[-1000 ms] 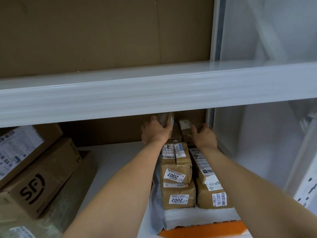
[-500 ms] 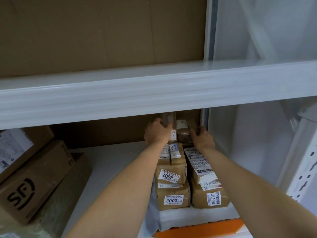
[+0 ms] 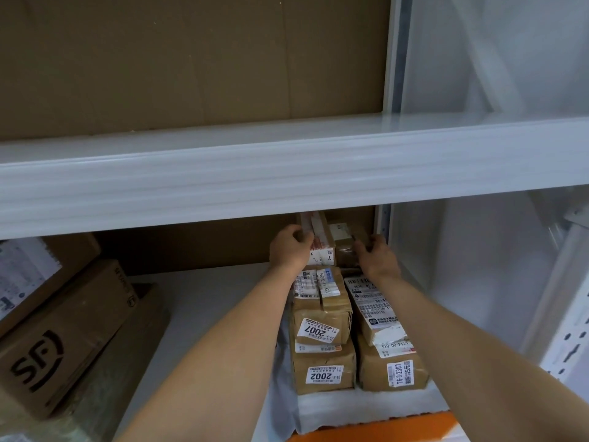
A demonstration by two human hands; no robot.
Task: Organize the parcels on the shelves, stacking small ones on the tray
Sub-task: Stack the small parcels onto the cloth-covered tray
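Note:
Several small brown parcels with white labels are stacked on an orange tray on the lower shelf's right side. Labels read 2007 and 2002. At the back of the stack, my left hand grips the left side of an upright small parcel. A second small parcel stands beside it, and my right hand presses against its right side. The upper shelf beam hides the tops of both back parcels.
Large cardboard boxes, one marked SF, lean at the lower shelf's left. White shelf surface lies between them and the tray. A white upright with slots stands at right. A white padded bag lies under the small parcels.
Both hands have shifted slightly on the two back parcels, closing in on their sides. The view has drifted a little to the right.

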